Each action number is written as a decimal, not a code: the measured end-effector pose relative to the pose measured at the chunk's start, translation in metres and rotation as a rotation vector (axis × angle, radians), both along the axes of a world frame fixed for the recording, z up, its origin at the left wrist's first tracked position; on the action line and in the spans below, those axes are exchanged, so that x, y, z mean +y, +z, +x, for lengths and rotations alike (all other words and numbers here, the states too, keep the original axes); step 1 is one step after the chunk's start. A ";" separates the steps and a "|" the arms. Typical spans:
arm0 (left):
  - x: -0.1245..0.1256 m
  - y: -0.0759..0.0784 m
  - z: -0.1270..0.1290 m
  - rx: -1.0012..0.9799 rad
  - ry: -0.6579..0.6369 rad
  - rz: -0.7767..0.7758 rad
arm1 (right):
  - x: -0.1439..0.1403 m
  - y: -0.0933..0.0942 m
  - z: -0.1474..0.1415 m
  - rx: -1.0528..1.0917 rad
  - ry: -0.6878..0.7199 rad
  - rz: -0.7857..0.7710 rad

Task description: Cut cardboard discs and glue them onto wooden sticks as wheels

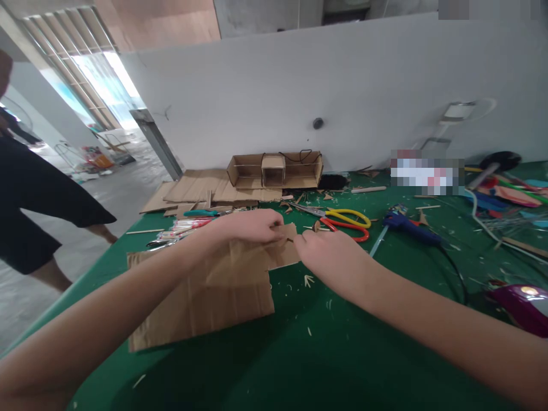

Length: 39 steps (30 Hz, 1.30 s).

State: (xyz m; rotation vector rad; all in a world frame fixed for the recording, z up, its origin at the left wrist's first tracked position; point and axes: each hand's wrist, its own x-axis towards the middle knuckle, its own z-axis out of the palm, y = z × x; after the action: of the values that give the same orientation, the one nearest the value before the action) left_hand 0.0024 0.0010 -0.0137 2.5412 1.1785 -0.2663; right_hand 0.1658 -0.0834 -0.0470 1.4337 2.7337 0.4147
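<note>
A large creased cardboard sheet (pixel 214 297) lies on the green table, with a smaller cardboard piece (pixel 285 260) at its upper right corner. My left hand (pixel 257 225) is closed, its curled fingertips pinching the small piece near its upper left edge. My right hand (pixel 327 260) is closed just to the right of that piece. Its fingers grip a thin dark stick whose tip meets the cardboard; most of the stick is hidden. A small brown disc (pixel 316 226) shows just behind the right knuckles.
Scissors (pixel 346 222) with yellow and red handles lie behind my right hand. A blue glue gun (pixel 411 225) is at the right. An open cardboard box (pixel 274 171) stands against the wall. Pens (pixel 184 228) lie behind my left forearm. A person (pixel 29 194) stands at the left.
</note>
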 end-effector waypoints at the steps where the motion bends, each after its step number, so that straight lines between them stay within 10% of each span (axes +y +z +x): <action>1: 0.001 -0.002 0.001 -0.018 -0.010 0.006 | 0.000 0.002 -0.001 0.004 -0.004 0.005; 10: 0.003 -0.015 0.002 -0.110 -0.017 0.079 | 0.027 0.000 0.003 0.891 -0.351 -0.455; 16: -0.003 -0.010 0.005 -0.121 -0.027 0.096 | 0.034 -0.007 0.000 1.083 -0.411 -0.609; 28: 0.008 -0.009 0.011 -0.097 -0.018 0.135 | 0.029 -0.001 -0.009 0.532 -0.159 -0.209; 39: 0.023 -0.016 0.007 -0.072 0.044 0.155 | 0.037 0.049 -0.002 0.144 -0.252 -0.340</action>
State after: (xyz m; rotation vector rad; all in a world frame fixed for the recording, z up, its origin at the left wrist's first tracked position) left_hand 0.0093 0.0240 -0.0297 2.6275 1.2711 -0.0742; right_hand 0.1633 -0.0461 0.0024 1.7280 2.5107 -0.1617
